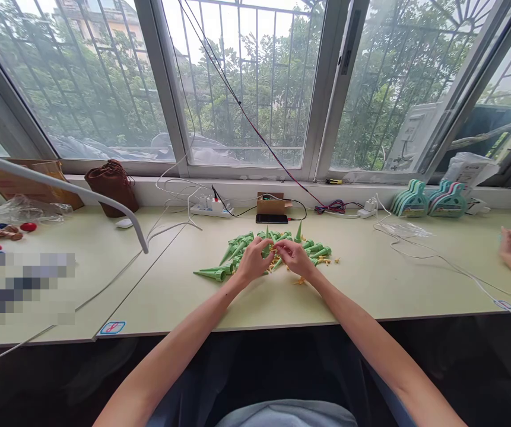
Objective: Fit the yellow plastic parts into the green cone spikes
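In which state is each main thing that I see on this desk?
Green plastic cones, heaped loosely; most lying, at least one upright
Small yellow pieces, scattered loose
Black phone, no lit screen visible
Small cardboard box, open
Brown drawstring pouch, upright, neck gathered
White power strip, plugs inserted
Dark red cable, bundled
Teal plastic pieces, grouped in two bunches

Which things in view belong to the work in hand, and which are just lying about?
Seemingly in the work:
green cones
small yellow pieces

Apparently just lying about:
black phone
small cardboard box
brown pouch
teal plastic stacks
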`<control>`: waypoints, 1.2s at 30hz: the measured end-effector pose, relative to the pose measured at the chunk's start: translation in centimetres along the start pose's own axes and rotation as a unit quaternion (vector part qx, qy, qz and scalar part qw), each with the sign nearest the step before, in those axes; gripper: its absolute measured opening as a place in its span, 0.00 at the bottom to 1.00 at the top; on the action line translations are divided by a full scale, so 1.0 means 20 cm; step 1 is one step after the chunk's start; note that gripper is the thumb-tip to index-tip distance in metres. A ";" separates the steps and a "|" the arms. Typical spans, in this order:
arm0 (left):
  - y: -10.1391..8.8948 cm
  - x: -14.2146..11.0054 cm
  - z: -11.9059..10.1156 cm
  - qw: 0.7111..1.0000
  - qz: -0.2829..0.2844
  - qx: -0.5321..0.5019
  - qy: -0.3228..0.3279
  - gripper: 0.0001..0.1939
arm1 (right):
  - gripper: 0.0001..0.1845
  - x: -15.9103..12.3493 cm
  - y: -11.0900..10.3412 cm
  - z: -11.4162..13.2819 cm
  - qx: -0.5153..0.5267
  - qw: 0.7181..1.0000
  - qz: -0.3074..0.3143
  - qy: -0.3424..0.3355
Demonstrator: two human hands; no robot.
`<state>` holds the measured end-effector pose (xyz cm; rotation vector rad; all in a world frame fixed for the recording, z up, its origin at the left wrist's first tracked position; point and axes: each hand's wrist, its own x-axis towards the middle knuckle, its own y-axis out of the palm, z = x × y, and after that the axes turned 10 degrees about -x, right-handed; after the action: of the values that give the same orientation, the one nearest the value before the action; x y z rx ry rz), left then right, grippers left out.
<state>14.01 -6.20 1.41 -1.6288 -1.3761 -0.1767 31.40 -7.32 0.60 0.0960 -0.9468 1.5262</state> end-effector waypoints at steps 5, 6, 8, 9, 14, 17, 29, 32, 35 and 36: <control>0.00 0.00 0.00 1.000 -0.014 0.000 0.009 0.10 | 0.15 0.00 0.00 0.00 -0.012 1.000 -0.010 0.005; 0.00 0.00 0.00 1.000 -0.016 0.000 0.009 0.10 | 0.15 0.00 -0.01 0.00 -0.016 1.000 -0.013 0.007; 0.00 0.00 0.00 1.000 -0.022 0.001 0.011 0.10 | 0.14 0.00 -0.01 0.00 -0.026 0.999 -0.017 0.010; 0.00 0.00 0.00 1.000 -0.025 0.002 0.011 0.10 | 0.14 0.00 -0.01 0.00 -0.032 0.999 -0.019 0.011; 0.00 0.00 0.01 0.999 -0.044 0.004 0.011 0.10 | 0.11 0.01 -0.01 0.00 -0.056 0.998 -0.039 0.008; 0.00 0.00 0.01 0.999 -0.046 0.003 0.008 0.10 | 0.11 0.01 -0.01 0.00 -0.068 0.997 -0.038 0.014; -0.01 0.00 0.01 0.999 -0.041 -0.001 0.008 0.10 | 0.13 0.01 -0.02 0.00 -0.080 0.996 -0.027 0.004; -0.01 0.00 0.00 0.999 -0.038 -0.001 0.009 0.10 | 0.13 0.01 -0.01 0.00 -0.081 0.996 -0.028 -0.002; -0.01 0.00 0.00 0.999 -0.036 -0.001 0.013 0.10 | 0.13 0.01 -0.01 0.01 -0.079 0.996 -0.027 0.001; -0.01 0.00 0.00 0.999 -0.035 -0.002 0.013 0.10 | 0.13 0.01 -0.01 0.01 -0.078 0.997 -0.026 0.004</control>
<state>13.87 -6.21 1.58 -1.5778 -1.4143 -0.2398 31.52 -7.30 0.93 0.0037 -1.0459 1.3993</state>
